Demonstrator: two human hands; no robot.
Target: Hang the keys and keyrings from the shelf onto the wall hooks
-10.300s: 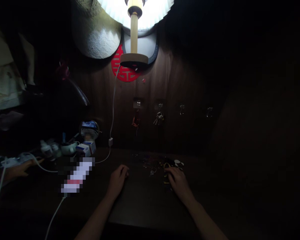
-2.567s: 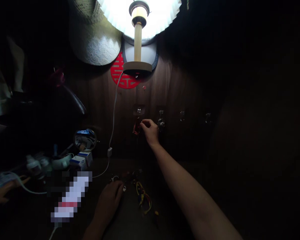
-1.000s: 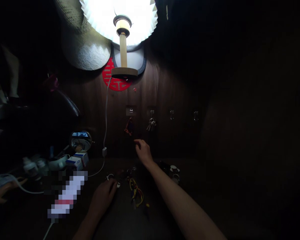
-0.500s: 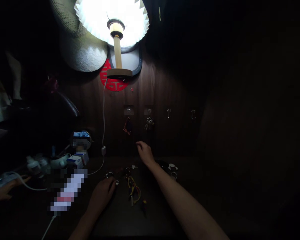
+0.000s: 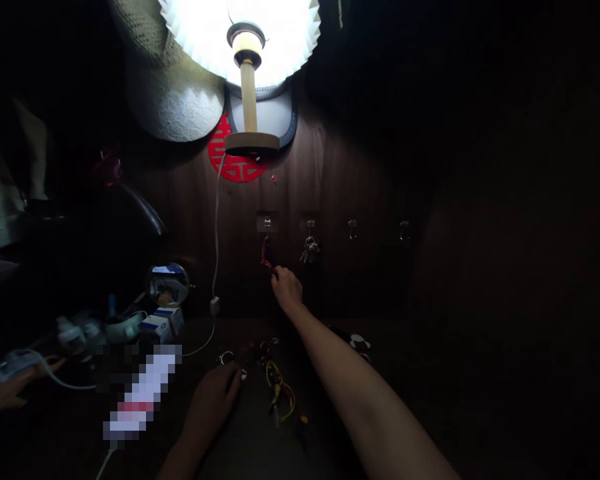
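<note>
My right hand (image 5: 287, 288) is stretched out to the wall, its fingers closed at the lower end of a reddish cord keychain (image 5: 267, 252) that hangs from a hook. On the dark table my left hand (image 5: 217, 390) lies with fingers curled together. Just beyond its knuckles shows a metal key ring (image 5: 227, 358), and a small pale piece (image 5: 243, 375) sticks out by its fingertips; what the fingers hold is hidden. Between the arms lie a yellow braided cord (image 5: 281, 393) and a dark item with a yellow end (image 5: 303, 427).
A bunch of keys (image 5: 309, 251) hangs on the neighbouring hook, with two more hooks to its right. A lit lamp (image 5: 249, 100) hangs above, its white cable (image 5: 217, 233) running down. At left are a round mirror (image 5: 167, 283), a box (image 5: 161, 325) and bottles. Another person's hand (image 5: 10, 393) is far left.
My right hand has moved up to the hanging reddish keychain and closed at its lower end. My left hand has stayed beside the key ring. The view has shifted slightly.
</note>
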